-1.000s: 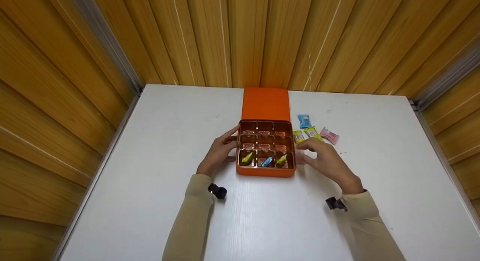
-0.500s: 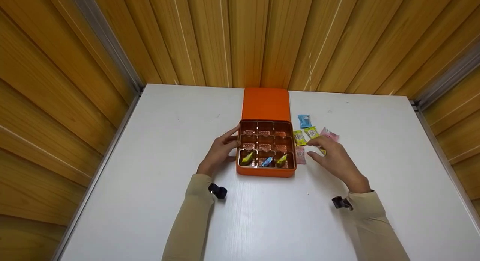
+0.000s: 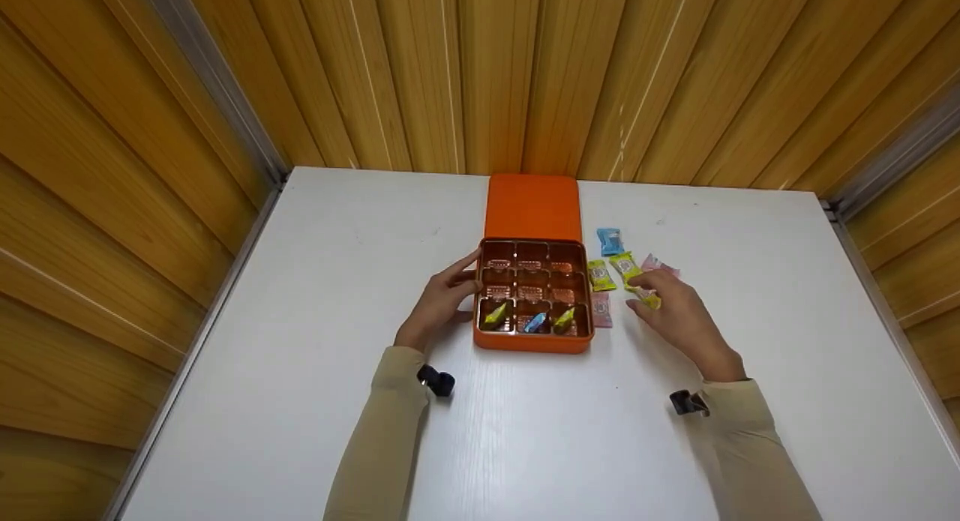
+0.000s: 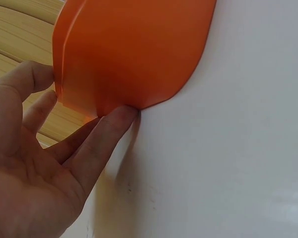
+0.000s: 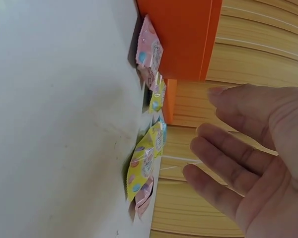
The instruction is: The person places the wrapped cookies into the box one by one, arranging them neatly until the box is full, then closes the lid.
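An orange tin box (image 3: 532, 344) with a nine-compartment insert stands mid-table. Its front row holds a yellow candy (image 3: 496, 315), a blue candy (image 3: 535, 323) and another yellow candy (image 3: 564, 321), all wrapped. My left hand (image 3: 442, 300) rests on the box's left side; in the left wrist view its extended fingertips touch the orange wall (image 4: 129, 59). Nothing is held by my right hand (image 3: 679, 318), hovering right of the box with fingers apart. Beneath its fingertips lies a partly hidden yellow candy (image 3: 650, 300), the yellow packet (image 5: 141, 163) nearest in the right wrist view.
Behind the box lies its orange lid (image 3: 532, 206), against the wooden wall (image 3: 532, 79). More wrapped candies lie to the box's right: blue (image 3: 610, 241), a yellow pair (image 3: 601, 275), pink beside the box (image 3: 602, 309) and pink (image 3: 660, 264) behind the right hand. The table (image 3: 525, 438) is white.
My right hand has moved right, from the box's side and the pink candy there to over the yellow candy. The left hand and the box have stayed put.
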Motion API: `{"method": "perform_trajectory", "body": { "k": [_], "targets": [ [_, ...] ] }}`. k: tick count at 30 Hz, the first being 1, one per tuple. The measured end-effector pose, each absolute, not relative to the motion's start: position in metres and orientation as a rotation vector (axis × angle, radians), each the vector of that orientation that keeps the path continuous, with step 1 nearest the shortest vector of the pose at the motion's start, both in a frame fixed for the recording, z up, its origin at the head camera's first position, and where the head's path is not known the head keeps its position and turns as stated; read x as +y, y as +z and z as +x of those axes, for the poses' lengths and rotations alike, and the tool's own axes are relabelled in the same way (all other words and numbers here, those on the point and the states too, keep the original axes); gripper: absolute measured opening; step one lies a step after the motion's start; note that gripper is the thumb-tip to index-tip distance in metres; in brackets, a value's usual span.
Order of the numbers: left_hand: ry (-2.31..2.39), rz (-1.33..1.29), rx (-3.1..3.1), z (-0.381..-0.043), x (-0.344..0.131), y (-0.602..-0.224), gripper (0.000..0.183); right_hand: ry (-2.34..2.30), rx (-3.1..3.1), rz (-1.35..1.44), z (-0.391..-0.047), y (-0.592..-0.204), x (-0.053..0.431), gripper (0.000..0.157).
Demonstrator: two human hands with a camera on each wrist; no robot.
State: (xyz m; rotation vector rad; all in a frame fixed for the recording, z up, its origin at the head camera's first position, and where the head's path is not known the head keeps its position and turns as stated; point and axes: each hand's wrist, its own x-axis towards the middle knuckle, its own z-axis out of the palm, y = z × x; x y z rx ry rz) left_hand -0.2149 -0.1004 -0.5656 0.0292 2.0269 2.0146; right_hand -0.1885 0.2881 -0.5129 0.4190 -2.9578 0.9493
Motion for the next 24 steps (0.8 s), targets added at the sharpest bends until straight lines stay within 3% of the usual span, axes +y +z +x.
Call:
{"method": "perform_trajectory", "body": {
  "k": [24],
  "targets": [
    [1.964,0.012,2.077,-0.214,-0.1,-0.563,0.065,0.91,-2.999,0.159,-0.205,-0.537,0.302,0.044]
  ]
}}
